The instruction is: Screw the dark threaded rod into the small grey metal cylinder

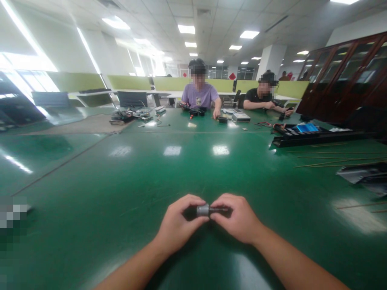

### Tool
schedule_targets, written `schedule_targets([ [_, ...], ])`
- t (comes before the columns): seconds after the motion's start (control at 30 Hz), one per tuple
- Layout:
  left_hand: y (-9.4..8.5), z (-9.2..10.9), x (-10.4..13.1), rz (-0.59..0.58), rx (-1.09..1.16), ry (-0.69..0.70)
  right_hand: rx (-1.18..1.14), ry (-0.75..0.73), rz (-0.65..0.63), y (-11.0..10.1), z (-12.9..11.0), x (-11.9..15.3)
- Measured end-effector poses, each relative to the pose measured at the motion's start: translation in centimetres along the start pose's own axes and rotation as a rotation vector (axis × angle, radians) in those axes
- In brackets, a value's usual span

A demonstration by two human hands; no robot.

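A small grey metal cylinder (pixel 202 210) with a thin dark shaft (pixel 220 209) on its right side is held low over the green table (pixel 169 173). My left hand (pixel 181 221) grips the cylinder between thumb and fingers. On the other side, my right hand (pixel 240 217) is closed around the shaft end, its thumb and fingertips close to where shaft and cylinder meet. The fingertips of both hands are nearly touching. The far end of the shaft lies within the curl of my right hand.
Two people (pixel 200 94) sit across the table with small devices. Electronic parts (pixel 130 114) lie at the far left. A black tray (pixel 308 135) with a blue item, thin rods (pixel 326 163) and a clear-and-black object (pixel 359 174) lie at the right.
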State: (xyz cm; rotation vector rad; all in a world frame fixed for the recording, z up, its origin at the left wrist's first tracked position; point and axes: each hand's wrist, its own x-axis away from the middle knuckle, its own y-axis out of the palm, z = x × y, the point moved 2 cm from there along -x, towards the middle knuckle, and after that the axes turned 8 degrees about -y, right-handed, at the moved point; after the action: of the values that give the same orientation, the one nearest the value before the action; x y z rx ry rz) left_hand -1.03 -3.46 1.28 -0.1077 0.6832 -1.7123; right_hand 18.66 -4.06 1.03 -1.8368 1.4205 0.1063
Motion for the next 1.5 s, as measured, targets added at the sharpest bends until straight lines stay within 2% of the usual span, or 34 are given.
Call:
schedule_targets([
  [0.27, 0.05, 0.08, 0.1, 0.034, -0.072, -0.007, 0.011, 0.012, -0.005, -0.12, 0.0, 0.02],
  [0.83, -0.23, 0.42, 0.12, 0.067, -0.085, -0.017, 0.029, 0.026, -0.005, -0.22, 0.09, -0.05],
  [1.2, -0.26, 0.26, 0.1, 0.066, -0.117, 0.027, 0.02, 0.025, -0.01, -0.18, 0.14, -0.05],
  [1.5, -0.51, 0.45, 0.33, 0.076, -0.168, 0.157, 0.022, 0.023, -0.013, -0.29, 0.22, -0.04],
])
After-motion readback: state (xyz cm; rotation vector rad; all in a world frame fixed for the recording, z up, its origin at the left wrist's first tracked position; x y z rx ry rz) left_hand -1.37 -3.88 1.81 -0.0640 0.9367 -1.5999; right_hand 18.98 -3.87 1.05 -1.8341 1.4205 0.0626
